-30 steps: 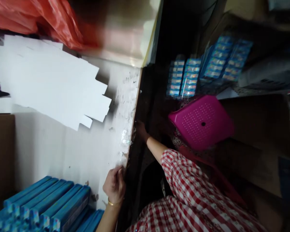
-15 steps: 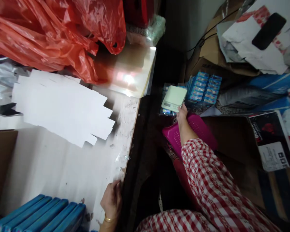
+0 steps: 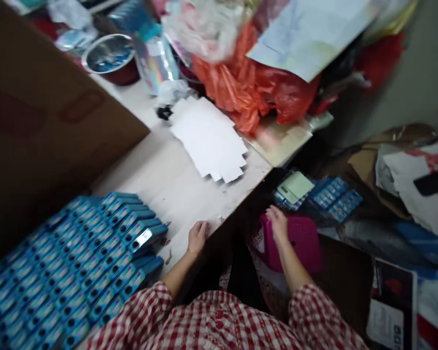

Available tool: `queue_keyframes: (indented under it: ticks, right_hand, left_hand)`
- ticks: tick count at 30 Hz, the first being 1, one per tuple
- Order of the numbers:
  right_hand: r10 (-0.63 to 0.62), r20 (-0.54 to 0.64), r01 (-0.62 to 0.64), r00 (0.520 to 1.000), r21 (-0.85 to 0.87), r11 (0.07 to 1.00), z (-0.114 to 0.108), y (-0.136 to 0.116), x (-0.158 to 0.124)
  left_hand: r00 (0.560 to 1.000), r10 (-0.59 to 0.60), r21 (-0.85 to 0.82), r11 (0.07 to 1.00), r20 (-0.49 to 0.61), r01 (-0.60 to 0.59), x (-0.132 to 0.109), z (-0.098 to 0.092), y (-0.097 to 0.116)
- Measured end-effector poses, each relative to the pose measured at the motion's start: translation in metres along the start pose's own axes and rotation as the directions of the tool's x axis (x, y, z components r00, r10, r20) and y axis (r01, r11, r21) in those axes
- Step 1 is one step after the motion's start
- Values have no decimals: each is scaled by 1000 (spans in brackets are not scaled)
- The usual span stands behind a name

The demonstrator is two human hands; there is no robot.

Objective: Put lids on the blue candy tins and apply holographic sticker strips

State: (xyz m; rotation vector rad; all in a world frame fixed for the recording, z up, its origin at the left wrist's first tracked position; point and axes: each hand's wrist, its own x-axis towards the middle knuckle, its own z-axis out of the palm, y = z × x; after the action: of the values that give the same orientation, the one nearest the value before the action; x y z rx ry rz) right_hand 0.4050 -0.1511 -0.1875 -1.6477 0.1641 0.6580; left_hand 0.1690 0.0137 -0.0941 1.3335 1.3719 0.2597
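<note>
A: Status?
B: Right hand (image 3: 277,223) half open, empty, over magenta perforated plastic stool (image 3: 308,238). Left hand (image 3: 197,236) curled at white tabletop (image 3: 160,165) edge; can't tell its grip.
A: Pale-green rectangular scale (image 3: 295,187)?
B: Atop small blue packs (image 3: 284,201), near right hand.

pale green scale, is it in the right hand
No, the pale green scale lies on blue packs, and the right hand is apart from it, over the pink stool.

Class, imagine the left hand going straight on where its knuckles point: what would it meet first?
The left hand would probably meet the jagged-edged pile of white sheets on the pale tabletop; its curled fingers leave the exact line uncertain.
</note>
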Motion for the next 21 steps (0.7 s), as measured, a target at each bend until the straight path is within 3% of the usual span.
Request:
queue_keyframes:
  ticks: [1,2,3,4,6,8,9,11,13,14,18,21]
  right_hand:
    - [61,161,-61,985,-8,998,22,-3,-37]
    - [147,342,-154,928,-9,988,44,-5,-74]
    - [231,515,-261,825,-15,965,65,-7,-109]
    - [287,633,-348,719,-29,937,83,-10,-143]
    - [335,717,-422,611,-63,904,114,-17,-196]
    - [351,727,-427,591,-87,900,136,-26,-231]
    - [358,735,-420,575,-110,901,144,-31,-241]
    - [395,771,-410,499,-192,892,154,-40,-251]
    - [451,780,-370,434,-302,879,154,-46,-249]
    - [474,769,-335,428,-352,874,151,-48,-245]
    - [518,698,-141,494,-524,840,133,-53,-214]
    - [568,627,-50,533,-647,761,127,-60,-190]
  left_hand:
    - [988,-157,-198,968,16,157,-9,0,10]
    - [958,-270,-355,890,99,287,-19,-2,19]
    - [934,-306,-464,811,182,356,-31,-5,27]
    - [936,-281,-548,759,212,352,-43,-10,33]
    - [942,-226,-654,678,249,335,-65,-25,41]
    - [935,-211,-752,555,286,356,-80,-48,44]
    - [924,-214,-795,471,318,383,-85,-62,43]
    - [919,-231,-873,304,320,381,-93,-93,40]
    - [931,-280,-942,170,235,289,-99,-128,34]
    - [934,-313,-969,115,171,217,-102,-147,32]
    - [905,-411,-984,-80,-111,-157,-122,-231,22]
    - [793,-472,-853,-144,-386,-501,-147,-299,11]
